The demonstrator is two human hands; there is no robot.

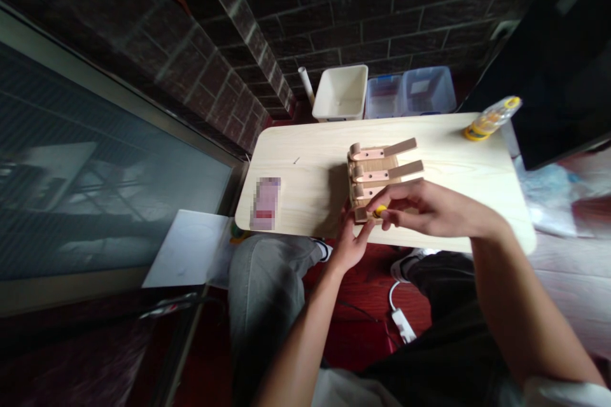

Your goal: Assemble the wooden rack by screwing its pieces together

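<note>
A wooden piece (357,199) lies on the pale table near its front edge. Several copper-coloured brackets (375,175) run across it, with dark spots like screw heads in them and long flat arms jutting right. My left hand (351,243) grips the near left corner of the wooden piece, thumb and fingers around it. Just above the nearest bracket, my right hand (420,206) pinches a small yellow-and-black handle (380,210) that looks like a screwdriver's. Its lower end is hidden, so I cannot tell what it touches.
On the pale table (310,133) lie a thin, screw-like piece (296,160) and a blurred-out flat object (266,203) at left. A clear bottle with yellow ends (491,119) is at far right. Behind are a cream bin (341,92) and clear bins (429,90). A power strip (403,325) lies below.
</note>
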